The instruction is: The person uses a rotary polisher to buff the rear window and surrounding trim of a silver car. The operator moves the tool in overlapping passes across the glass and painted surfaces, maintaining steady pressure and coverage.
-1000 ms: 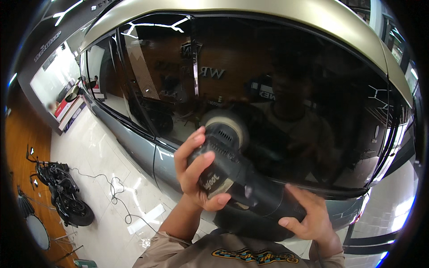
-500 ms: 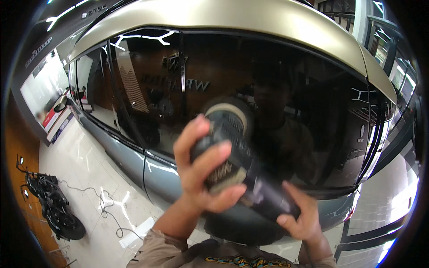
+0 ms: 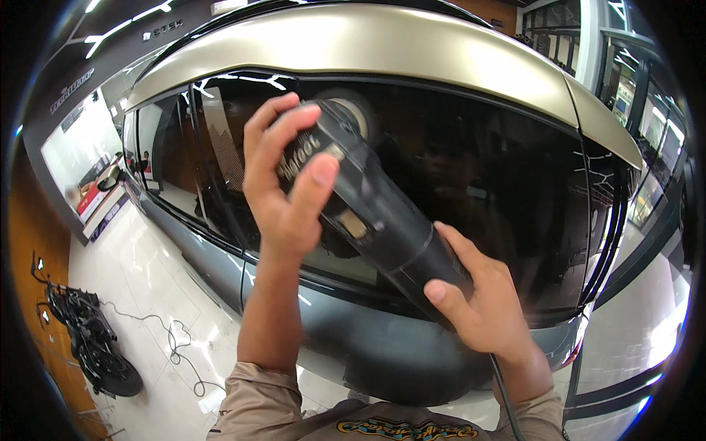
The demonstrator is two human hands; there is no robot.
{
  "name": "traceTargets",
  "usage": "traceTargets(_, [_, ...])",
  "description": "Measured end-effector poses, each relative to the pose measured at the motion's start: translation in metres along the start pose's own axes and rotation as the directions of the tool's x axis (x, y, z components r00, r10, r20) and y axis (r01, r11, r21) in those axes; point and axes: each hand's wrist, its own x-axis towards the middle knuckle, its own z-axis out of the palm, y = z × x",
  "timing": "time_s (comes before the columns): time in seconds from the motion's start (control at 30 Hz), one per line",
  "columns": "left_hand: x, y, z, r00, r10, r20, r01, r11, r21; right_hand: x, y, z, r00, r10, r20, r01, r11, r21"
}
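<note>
Both my hands grip a black power polisher (image 3: pixel 393 213), which slants from upper left to lower right over the dark side window (image 3: pixel 485 176) of a vehicle. Wrapped round the head end is my left hand (image 3: pixel 287 176), its thumb on the top. My right hand (image 3: pixel 482 294) closes round the rear of the body, where a black cord runs down past my wrist. The round pad (image 3: pixel 353 114) is blurred at its edge and lies at the upper part of the glass; whether it touches cannot be told.
A gold roof panel (image 3: pixel 412 48) curves above the window, with a grey-blue door panel (image 3: pixel 316 316) below. On the tiled floor at left stands a black motorcycle (image 3: pixel 92 338), with a loose cord (image 3: pixel 176 345) beside it. Glass doors in dark frames (image 3: pixel 625 279) stand at right.
The polisher and both my hands have moved up the window, the pad shifting up and left toward the upper window edge. My left forearm now reaches further out.
</note>
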Motion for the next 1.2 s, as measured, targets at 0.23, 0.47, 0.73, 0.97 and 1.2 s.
traceTargets(0.23, [0.001,-0.007,-0.008,0.999,-0.031,0.007,0.031,0.999,-0.032,0.001,-0.004,0.003,0.998,0.037,0.055,-0.038,0.999,0.014])
traceTargets(0.47, [0.017,0.0,-0.001,0.998,-0.016,0.06,0.018,0.999,-0.027,0.0,0.002,0.003,0.999,-0.033,0.031,0.032,0.999,0.033])
traceTargets(0.73, [0.026,0.0,-0.007,0.997,-0.062,0.055,0.065,0.997,-0.046,-0.001,-0.004,0.003,0.993,-0.081,0.086,0.073,0.994,0.085])
traceTargets(0.97, [0.016,0.018,0.037,0.983,0.028,0.182,-0.019,0.999,-0.047,-0.046,0.033,0.005,0.994,-0.08,-0.074,0.089,0.987,0.133])
traceTargets(1.2, [0.016,-0.001,0.006,0.995,-0.038,0.088,0.047,0.994,-0.1,-0.018,0.011,0.012,0.992,-0.13,0.01,0.128,0.987,0.098])
